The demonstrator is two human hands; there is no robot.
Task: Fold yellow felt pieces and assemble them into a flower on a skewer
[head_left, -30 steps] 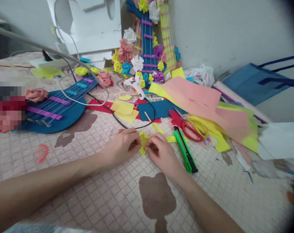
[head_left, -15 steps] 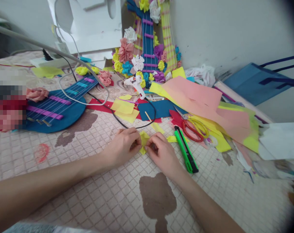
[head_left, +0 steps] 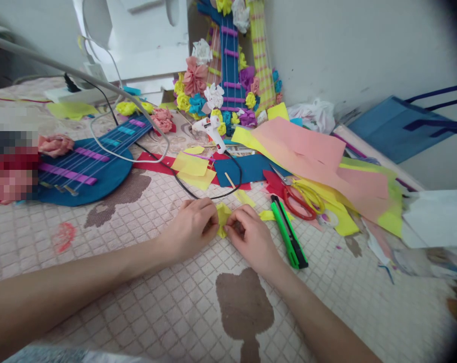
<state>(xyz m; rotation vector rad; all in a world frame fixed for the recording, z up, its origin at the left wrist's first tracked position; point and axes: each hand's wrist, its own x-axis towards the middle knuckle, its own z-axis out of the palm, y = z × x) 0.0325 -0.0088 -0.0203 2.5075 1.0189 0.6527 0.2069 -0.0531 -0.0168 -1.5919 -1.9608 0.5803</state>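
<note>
A small crumpled piece of yellow paper (head_left: 223, 217) sits between my two hands, low over the quilted pink mat (head_left: 145, 282). My left hand (head_left: 192, 229) pinches its left side with curled fingers. On the right side, my right hand (head_left: 251, 239) pinches it too, fingers closed. Most of the paper is hidden by my fingertips.
A green utility knife (head_left: 288, 233) lies just right of my right hand, red-and-yellow scissors (head_left: 296, 194) beyond it. Pink and yellow paper sheets (head_left: 311, 151) spread to the right. A white glue gun (head_left: 213, 130) with black cord, a blue paper guitar (head_left: 84, 169) and flower-covered guitars (head_left: 228, 75) stand behind.
Almost nothing has moved; my fingers have shifted slightly on the yellow paper, and the view has tipped a little.
</note>
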